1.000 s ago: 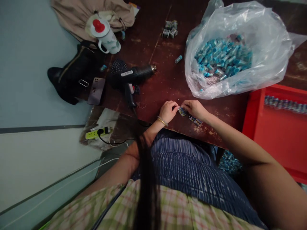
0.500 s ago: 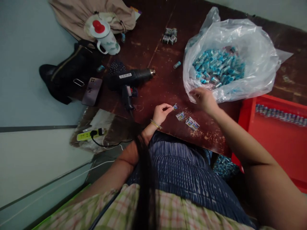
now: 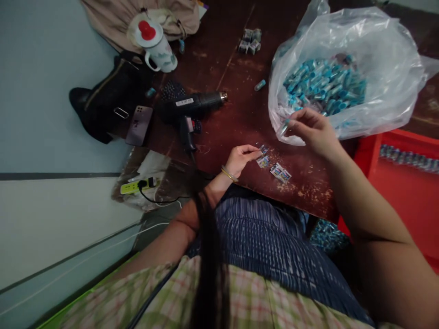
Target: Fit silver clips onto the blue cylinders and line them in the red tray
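My left hand (image 3: 239, 161) is low over the table and pinches a small printed label sleeve (image 3: 264, 150) between thumb and fingertips. Just below lie another loose printed sleeve (image 3: 263, 161) and a small pile of sleeves (image 3: 280, 172). Near the front of the clear plastic bag (image 3: 387, 50), my right hand (image 3: 317, 132) is closed on a small clear vial with a blue end (image 3: 284, 128), held tilted. Many blue-capped vials (image 3: 325, 84) fill the bag.
A black heat gun (image 3: 192, 107) lies left of centre, near a phone (image 3: 139, 125), a lidded mug (image 3: 159, 52) and a black bag (image 3: 106, 100). One vial (image 3: 259, 85) and bundled sleeves (image 3: 250, 41) lie farther back. A red tray (image 3: 404, 196) with a row of vials stands at right.
My right hand has come back from the bag's front edge, and a vial now shows in its fingers. My left hand still pinches the sleeve. The whole view has shifted slightly.
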A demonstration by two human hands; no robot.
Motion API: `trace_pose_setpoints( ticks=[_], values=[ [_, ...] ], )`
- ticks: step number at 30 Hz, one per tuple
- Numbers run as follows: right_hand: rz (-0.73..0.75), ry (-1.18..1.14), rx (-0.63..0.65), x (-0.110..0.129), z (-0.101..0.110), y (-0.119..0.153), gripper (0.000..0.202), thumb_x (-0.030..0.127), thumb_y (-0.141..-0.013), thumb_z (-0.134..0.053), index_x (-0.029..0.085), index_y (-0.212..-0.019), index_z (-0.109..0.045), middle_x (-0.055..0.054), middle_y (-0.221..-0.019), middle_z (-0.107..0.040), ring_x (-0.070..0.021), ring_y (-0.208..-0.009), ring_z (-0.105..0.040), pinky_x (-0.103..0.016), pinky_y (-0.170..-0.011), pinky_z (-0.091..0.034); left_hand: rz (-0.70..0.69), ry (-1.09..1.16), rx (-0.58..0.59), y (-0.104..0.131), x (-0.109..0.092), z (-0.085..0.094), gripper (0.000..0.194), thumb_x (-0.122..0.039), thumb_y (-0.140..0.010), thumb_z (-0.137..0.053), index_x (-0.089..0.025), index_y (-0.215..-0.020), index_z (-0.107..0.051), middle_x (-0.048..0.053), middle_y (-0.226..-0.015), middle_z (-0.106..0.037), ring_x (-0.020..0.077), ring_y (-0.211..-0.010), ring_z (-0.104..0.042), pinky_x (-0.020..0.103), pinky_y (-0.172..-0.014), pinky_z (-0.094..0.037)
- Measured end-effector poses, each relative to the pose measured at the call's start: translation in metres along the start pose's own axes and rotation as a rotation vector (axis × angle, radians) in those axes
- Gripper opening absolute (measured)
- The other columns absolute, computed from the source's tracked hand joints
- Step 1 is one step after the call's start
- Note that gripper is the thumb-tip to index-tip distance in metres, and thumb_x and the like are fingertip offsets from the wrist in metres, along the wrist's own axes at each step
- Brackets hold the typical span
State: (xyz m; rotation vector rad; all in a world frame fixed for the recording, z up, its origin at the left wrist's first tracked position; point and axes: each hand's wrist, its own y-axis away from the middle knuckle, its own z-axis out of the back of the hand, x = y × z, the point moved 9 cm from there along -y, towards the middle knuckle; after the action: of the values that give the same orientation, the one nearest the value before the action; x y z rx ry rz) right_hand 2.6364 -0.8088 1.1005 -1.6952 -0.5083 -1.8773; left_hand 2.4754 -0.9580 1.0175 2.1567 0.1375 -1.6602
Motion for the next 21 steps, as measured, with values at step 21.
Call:
trace_pose_setpoints(
  ticks=[21],
  values=[
    [0.065, -0.055, -0.04, 0.012, -0.008, 0.057, 0.042, 0.062, -0.082, -0.092, 0.026, -0.089, -0.073, -0.005, -0.1, -0.076, -0.0212, -0.097, -0.073, -0.038, -0.09, -0.064, 0.073, 0.03, 0.154, 0.013, 0.008, -0.033, 0.024, -0.024, -0.074, -0.097, -0.015, -0.075, -0.074, 0.001, -0.071, -0.071, 0.0125, -0.065, -0.061, 0.031, -0.071, -0.052]
  ],
)
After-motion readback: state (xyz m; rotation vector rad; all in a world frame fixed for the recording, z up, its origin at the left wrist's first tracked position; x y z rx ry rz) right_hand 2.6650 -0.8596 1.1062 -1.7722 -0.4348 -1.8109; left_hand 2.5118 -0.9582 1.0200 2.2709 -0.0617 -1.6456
